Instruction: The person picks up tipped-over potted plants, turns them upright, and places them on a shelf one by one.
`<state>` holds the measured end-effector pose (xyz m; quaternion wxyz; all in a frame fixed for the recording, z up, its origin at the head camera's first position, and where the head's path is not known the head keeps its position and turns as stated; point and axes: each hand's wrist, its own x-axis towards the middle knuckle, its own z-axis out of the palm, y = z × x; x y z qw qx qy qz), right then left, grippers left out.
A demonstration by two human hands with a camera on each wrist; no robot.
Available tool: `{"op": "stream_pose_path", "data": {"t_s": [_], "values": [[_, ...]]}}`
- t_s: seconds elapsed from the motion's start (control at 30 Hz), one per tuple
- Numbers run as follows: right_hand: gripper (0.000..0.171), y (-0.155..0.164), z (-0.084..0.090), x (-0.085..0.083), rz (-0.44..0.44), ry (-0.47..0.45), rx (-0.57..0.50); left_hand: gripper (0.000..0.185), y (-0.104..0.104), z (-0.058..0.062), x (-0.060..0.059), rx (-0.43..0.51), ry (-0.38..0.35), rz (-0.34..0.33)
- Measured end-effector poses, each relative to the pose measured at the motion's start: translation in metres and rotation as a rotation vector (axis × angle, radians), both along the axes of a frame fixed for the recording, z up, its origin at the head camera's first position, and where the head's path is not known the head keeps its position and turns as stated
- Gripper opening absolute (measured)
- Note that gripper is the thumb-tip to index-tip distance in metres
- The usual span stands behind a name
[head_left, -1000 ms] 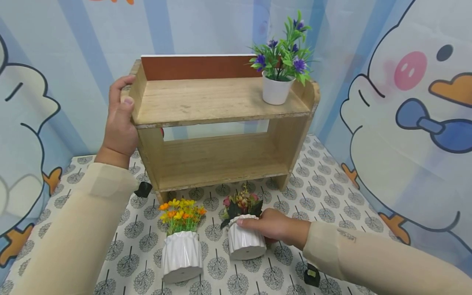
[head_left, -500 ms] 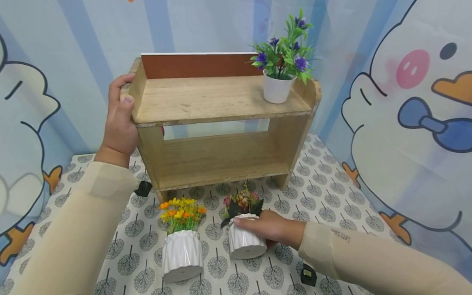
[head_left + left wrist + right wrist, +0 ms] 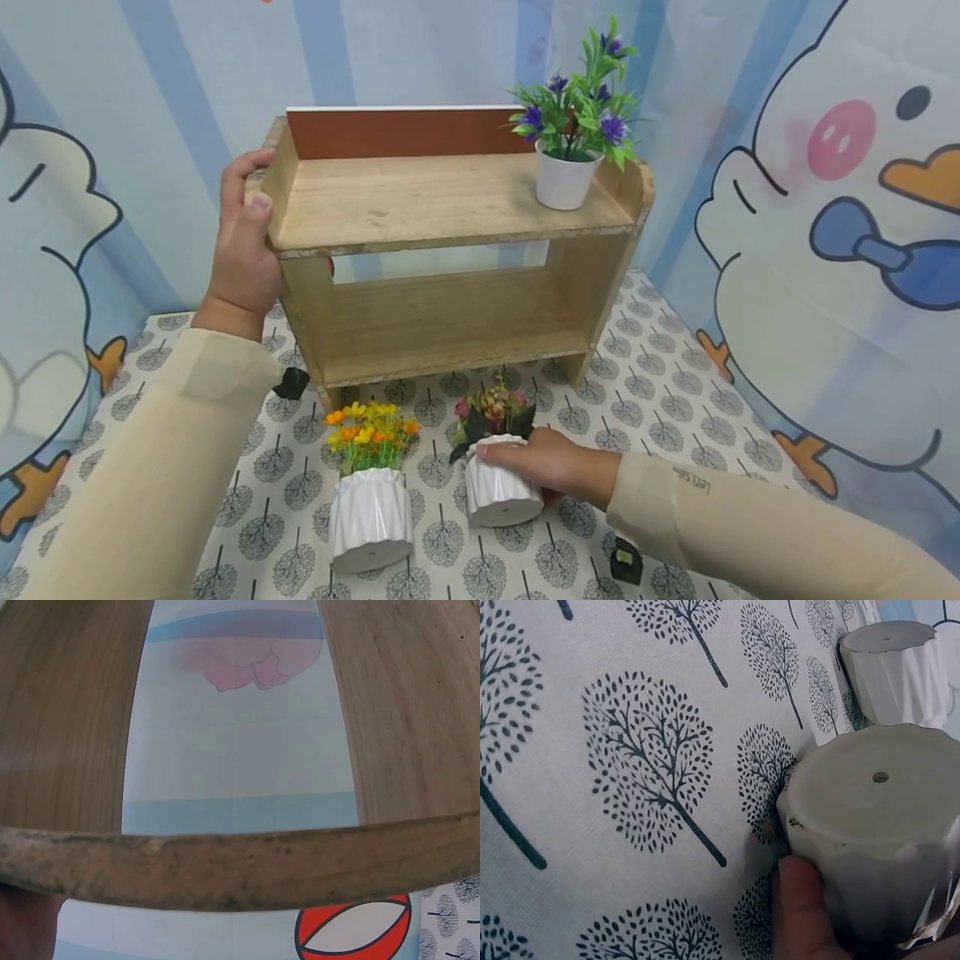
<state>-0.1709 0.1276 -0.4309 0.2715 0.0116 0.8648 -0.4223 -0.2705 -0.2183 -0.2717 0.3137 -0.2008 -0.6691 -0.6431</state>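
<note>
The right hand [image 3: 551,467] is wrapped round a white ribbed pot [image 3: 501,493] of pink and dark flowers that lies tipped on its side on the desk [image 3: 675,408], its drain-holed base turned toward the person. The thumb lies along the top of the pot's wall near the rim, and the right wrist view shows a fingertip [image 3: 799,900] pressed against the pot [image 3: 877,825] near its base, which sits against the tree-print cloth. Compared with a second ago, the hand has slid only a touch along the pot and the sleeve has crept slightly forward; the pot itself has not left the desk. So the grip looks settled, but no lift has begun.

Just to the left of this hand lies a second ribbed pot [image 3: 371,518] with orange and yellow flowers, also on its side and untouched.

The left hand [image 3: 243,242] holds the left end of the wooden shelf [image 3: 442,200], fingers curled round the side panel and thumb on the front edge, exactly where it was in the earlier frames; I judge it is steadying the shelf. Beyond the right hand, up on the shelf's top board at its far right end, stands a small white pot with purple flowers [image 3: 566,179], upright. The lower board is bare wood.
</note>
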Motion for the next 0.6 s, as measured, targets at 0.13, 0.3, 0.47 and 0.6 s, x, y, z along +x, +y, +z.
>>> {"op": "stream_pose_path", "data": {"t_s": [0.13,0.3,0.47,0.6], "values": [[0.073,-0.0001,-0.0007,0.0012,-0.016,0.008,0.000,0.047,0.0007,-0.0001,-0.0004,0.016,-0.004,-0.013],[0.069,0.0001,-0.0003,0.0037,-0.013,0.046,0.013,0.048,0.0005,-0.0004,-0.0010,0.010,-0.004,-0.005],[0.061,0.0006,0.0006,0.0066,0.000,0.084,0.003,0.048,0.0000,-0.0007,-0.0011,0.014,-0.002,-0.002],[0.059,0.0007,0.0001,0.0090,-0.006,0.095,-0.012,0.048,0.0003,-0.0008,-0.0008,0.028,0.004,-0.017]]}}
